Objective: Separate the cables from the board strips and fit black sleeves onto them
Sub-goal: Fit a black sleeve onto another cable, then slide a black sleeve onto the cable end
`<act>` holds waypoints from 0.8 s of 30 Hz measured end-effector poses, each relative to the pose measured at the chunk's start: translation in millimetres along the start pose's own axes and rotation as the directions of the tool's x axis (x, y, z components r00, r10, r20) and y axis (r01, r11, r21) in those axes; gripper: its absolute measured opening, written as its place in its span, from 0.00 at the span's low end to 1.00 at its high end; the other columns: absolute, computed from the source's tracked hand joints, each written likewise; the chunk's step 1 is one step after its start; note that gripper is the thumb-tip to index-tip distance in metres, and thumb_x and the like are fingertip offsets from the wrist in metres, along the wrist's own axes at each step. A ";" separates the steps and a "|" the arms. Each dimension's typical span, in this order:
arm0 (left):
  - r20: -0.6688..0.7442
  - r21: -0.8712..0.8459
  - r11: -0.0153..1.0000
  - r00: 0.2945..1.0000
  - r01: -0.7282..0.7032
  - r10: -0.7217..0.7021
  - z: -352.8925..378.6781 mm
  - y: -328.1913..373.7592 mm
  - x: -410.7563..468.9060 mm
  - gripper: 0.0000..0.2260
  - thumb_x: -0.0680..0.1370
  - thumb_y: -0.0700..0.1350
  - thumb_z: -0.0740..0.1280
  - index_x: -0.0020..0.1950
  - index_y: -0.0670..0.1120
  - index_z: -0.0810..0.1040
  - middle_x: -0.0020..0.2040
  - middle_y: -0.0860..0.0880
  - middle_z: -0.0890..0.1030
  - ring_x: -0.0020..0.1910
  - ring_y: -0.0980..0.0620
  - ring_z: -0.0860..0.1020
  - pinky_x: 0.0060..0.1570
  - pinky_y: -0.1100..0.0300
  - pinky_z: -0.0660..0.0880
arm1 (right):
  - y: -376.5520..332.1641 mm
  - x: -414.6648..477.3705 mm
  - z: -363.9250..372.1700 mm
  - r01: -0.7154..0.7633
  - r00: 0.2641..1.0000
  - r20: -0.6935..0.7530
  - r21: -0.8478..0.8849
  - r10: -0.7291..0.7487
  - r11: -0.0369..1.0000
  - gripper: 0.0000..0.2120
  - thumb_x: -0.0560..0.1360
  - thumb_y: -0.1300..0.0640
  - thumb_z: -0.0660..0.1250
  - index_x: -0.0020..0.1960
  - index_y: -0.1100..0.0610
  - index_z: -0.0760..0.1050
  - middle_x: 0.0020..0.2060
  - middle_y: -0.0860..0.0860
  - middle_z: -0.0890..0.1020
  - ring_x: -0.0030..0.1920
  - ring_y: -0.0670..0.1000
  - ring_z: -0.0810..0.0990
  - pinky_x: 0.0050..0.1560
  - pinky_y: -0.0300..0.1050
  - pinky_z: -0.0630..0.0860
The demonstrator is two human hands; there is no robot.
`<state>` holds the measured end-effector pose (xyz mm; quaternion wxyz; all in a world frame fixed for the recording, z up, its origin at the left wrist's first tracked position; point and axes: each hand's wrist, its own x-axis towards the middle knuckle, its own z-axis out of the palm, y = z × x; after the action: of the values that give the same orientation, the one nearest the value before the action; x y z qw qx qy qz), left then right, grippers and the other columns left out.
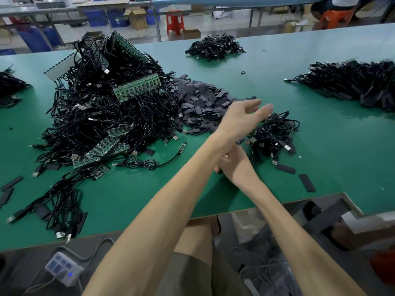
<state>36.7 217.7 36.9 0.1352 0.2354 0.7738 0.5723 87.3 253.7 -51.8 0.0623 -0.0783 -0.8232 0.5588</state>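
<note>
While my left hand (241,118) hangs with fingers released and I cannot tell the grip of my right hand (234,165), I'd pinch these light, floppy black USB cables (271,133) by their stiff plugs (286,147).

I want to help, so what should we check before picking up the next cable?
1. Left hand free: ok, open, holding nothing.
2. Right hand free: cannot tell, fingers curled and partly hidden under the left arm.
3. Sleeves near: ok, a heap lies beside the hands.
4. Loose cable ready: ok, it lies alone on the table, no sleeve.
5. Board strips left: ok, green ones poke out of the cable pile.
</note>
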 end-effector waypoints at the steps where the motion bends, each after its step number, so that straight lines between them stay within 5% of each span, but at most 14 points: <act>1: 0.002 0.017 1.000 1.000 -0.023 0.023 -3.5 -3.0 -5.0 0.23 0.81 0.50 0.71 0.74 0.43 0.75 0.69 0.46 0.79 0.65 0.53 0.79 0.69 0.51 0.74 | -0.9 -2.2 -0.5 0.028 1.000 -0.006 0.014 -0.028 0.999 0.18 0.76 0.68 0.60 0.30 0.55 0.71 0.20 0.43 0.77 0.24 0.43 0.73 0.34 0.36 0.70; 7: -0.214 0.249 0.968 0.974 -0.022 0.077 -66.1 -40.1 -47.2 0.11 0.79 0.38 0.70 0.59 0.47 0.84 0.53 0.51 0.86 0.51 0.50 0.84 0.57 0.53 0.80 | 0.2 -7.3 -2.6 0.166 0.986 0.015 0.115 -0.168 0.979 0.08 0.81 0.54 0.69 0.45 0.55 0.81 0.33 0.49 0.84 0.28 0.48 0.76 0.36 0.39 0.72; 10: -0.262 0.537 0.823 0.964 0.184 -0.044 -102.5 -62.3 -66.9 0.07 0.78 0.42 0.73 0.55 0.45 0.84 0.50 0.49 0.84 0.50 0.49 0.81 0.57 0.53 0.77 | 0.9 -6.2 -2.3 0.158 0.987 0.016 0.152 -0.162 0.976 0.08 0.81 0.55 0.69 0.49 0.59 0.82 0.33 0.50 0.84 0.29 0.49 0.76 0.38 0.42 0.75; 14: -0.311 0.720 0.593 0.931 0.361 -0.188 -118.8 -82.7 -79.7 0.14 0.76 0.51 0.75 0.56 0.44 0.80 0.55 0.44 0.80 0.55 0.42 0.78 0.58 0.47 0.76 | 0.8 -6.6 -2.8 0.155 0.987 0.027 0.143 -0.161 0.977 0.08 0.82 0.55 0.69 0.50 0.59 0.82 0.34 0.49 0.84 0.30 0.49 0.77 0.39 0.43 0.77; 20: -0.315 0.683 0.668 0.945 0.294 -0.093 -97.1 -85.8 -81.1 0.04 0.79 0.43 0.69 0.49 0.43 0.80 0.47 0.45 0.83 0.49 0.41 0.81 0.51 0.48 0.79 | 3.3 -6.6 -3.7 0.141 0.990 0.004 0.148 -0.143 0.979 0.04 0.81 0.55 0.70 0.51 0.55 0.81 0.36 0.48 0.84 0.31 0.48 0.78 0.39 0.42 0.76; 24: -0.328 0.457 0.877 0.945 0.150 0.009 -85.4 -71.5 -81.9 0.02 0.77 0.44 0.71 0.46 0.47 0.81 0.38 0.53 0.82 0.37 0.58 0.80 0.42 0.60 0.76 | 6.3 -2.6 -6.5 0.161 0.981 -0.127 0.119 -0.145 0.980 0.11 0.80 0.56 0.71 0.62 0.52 0.78 0.57 0.50 0.79 0.40 0.46 0.79 0.39 0.38 0.74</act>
<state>50.7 88.2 -9.6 -0.0329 0.1367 0.9100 0.3900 91.4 261.3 -55.3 0.1586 -0.0435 -0.7840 0.5986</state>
